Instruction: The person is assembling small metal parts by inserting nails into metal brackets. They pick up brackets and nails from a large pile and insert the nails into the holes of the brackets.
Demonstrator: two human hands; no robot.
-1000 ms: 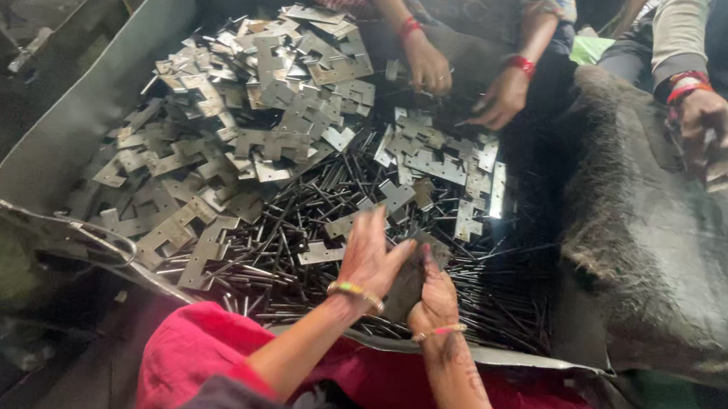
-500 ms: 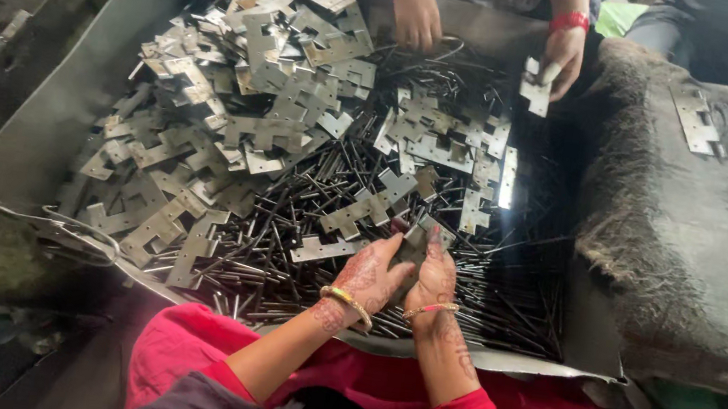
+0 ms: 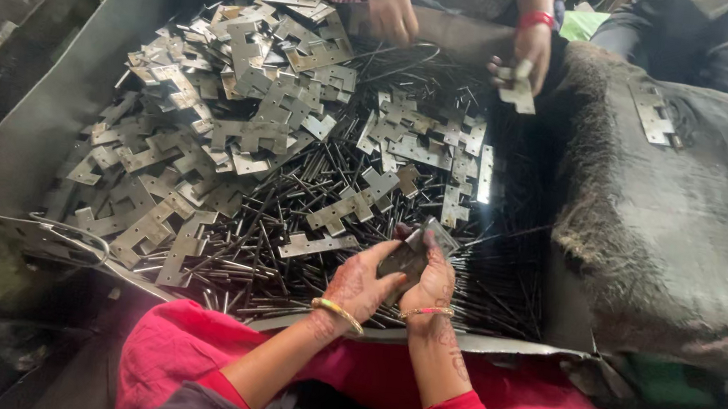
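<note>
Left hand (image 3: 361, 284) and right hand (image 3: 430, 282) pressed together, both clamped on one metal hinge plate (image 3: 415, 250); below, loose pins (image 3: 284, 250) in steel tray (image 3: 40, 128).

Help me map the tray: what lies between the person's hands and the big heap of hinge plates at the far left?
In the head view, thin metal pins lie crisscrossed there, with loose plates scattered on them, between the hands and the heap.

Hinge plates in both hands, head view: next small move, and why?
Probably line up the knuckles: the left hand and right hand clasp the hinge plates together over the tray, with loose pins lying just below within reach.
</note>
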